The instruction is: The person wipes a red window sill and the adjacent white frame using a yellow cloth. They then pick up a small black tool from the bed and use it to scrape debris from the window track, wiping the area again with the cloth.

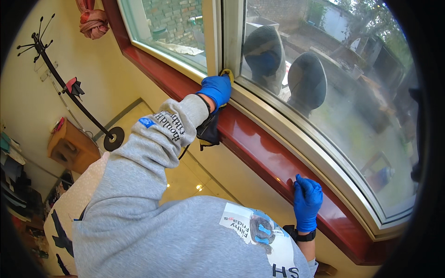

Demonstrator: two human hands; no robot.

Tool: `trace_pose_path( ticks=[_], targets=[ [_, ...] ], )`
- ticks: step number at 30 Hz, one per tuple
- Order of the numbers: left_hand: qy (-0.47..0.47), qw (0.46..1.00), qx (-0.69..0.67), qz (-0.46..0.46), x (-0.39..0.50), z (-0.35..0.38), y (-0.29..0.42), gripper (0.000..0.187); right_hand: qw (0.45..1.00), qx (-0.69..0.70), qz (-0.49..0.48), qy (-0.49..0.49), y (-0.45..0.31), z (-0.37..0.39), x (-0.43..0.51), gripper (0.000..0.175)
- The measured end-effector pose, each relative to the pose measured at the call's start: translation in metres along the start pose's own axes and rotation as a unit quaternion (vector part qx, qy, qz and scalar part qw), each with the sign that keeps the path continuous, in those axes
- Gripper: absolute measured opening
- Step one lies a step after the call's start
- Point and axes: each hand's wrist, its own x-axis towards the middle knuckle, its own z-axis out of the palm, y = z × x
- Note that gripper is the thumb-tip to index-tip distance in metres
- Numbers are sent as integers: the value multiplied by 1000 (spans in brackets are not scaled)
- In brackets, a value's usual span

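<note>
My left hand (216, 91), in a blue glove, grips a yellow and dark cloth (227, 74) against the lower corner where the pale window frame (264, 106) meets the upright post. Dark fabric with yellow edging hangs below that hand, over the edge of the red sill (248, 128). My right hand (307, 203), also gloved in blue, is over the sill near its front edge, further right. Its fingers are curled together and nothing shows in them. The glass pane (347, 114) above the sill carries hazy patches and reflections.
At the left, a black coat stand (62, 80) leans in the view beside a brown wooden box (73, 146). A knotted pink cloth (93, 22) hangs near the window. A table with a light cover (57, 222) is at the lower left.
</note>
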Motion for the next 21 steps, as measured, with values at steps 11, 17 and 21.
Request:
trace_pose_path(
  ticks=[11,17,21],
  targets=[
    [-68,986,-140,-57,-8,-31,-17,37,999,35,-24,-11,1,-3,3,27],
    [-35,993,-72,-81,-5,-11,-3,43,999,17,-37,-22,1,-3,3,29],
    [-105,935,-328,-89,-9,-24,-22,37,999,28,-36,-27,4,-3,0,30]
  ],
)
